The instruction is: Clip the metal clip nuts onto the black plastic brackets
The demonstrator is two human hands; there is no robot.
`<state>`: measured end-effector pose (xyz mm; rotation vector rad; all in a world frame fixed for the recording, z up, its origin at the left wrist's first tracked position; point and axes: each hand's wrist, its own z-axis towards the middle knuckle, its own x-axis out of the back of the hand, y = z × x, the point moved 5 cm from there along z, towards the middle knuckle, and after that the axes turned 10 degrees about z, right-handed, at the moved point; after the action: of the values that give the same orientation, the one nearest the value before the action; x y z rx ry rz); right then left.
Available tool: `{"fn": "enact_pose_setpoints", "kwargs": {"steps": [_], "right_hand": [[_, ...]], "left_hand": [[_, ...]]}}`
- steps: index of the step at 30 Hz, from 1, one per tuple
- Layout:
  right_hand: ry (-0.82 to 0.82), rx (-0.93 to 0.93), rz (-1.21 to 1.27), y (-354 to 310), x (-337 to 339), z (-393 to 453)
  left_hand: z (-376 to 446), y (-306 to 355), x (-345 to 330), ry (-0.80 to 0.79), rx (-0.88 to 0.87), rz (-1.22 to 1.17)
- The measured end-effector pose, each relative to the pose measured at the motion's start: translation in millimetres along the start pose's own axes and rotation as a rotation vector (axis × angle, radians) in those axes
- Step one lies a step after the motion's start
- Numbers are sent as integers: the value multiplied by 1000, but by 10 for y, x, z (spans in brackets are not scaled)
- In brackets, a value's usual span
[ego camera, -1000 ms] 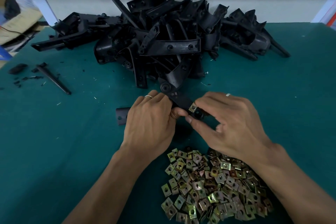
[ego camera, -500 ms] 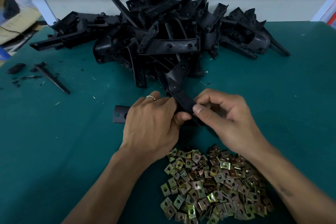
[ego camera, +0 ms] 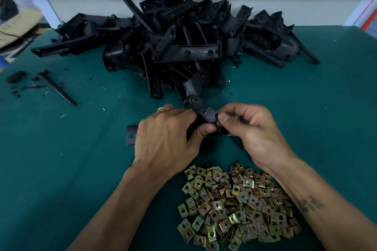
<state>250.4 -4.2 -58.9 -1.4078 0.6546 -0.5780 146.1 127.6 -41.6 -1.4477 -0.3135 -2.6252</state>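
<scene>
No readable text, label, brand or number shows anywhere. A dark tattoo (ego camera: 312, 204) marks the right forearm, but its characters are too blurred to read.

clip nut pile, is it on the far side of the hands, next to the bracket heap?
No, the clip nuts lie near the camera between the forearms, while the bracket heap sits beyond the hands.

Both hands grip black bracket (ego camera: 204, 111) above clip nut pile (ego camera: 238, 208), teal table (ego camera: 61, 169)
</scene>
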Motion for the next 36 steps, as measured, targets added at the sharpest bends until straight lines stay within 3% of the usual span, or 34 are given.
{"fn": "enact_pose_setpoints", "kwargs": {"steps": [3,5,10,17,22,26,31,36], "right_hand": [[220,-47,300,-23,216,63],[276,-49,432,-52,331,64],[111,23,138,-58,106,-2],[23,87,93,-34,109,9],[118,100,144,3,170,19],[18,99,-40,23,129,23],[28,141,-46,-16,126,11],[-82,234,-45,-78,-4,-50]], "left_hand": [[-40,-30,0,-4,-11,8],[-59,-49,24,22,-2,1],[-28,-31,5,30,3,20],[-26,-27,8,30,14,28],[-22,-22,1,10,9,40],[-22,-20,2,13,2,41],[-19,-10,8,21,-2,41],[-17,-20,-1,8,10,46]]}}
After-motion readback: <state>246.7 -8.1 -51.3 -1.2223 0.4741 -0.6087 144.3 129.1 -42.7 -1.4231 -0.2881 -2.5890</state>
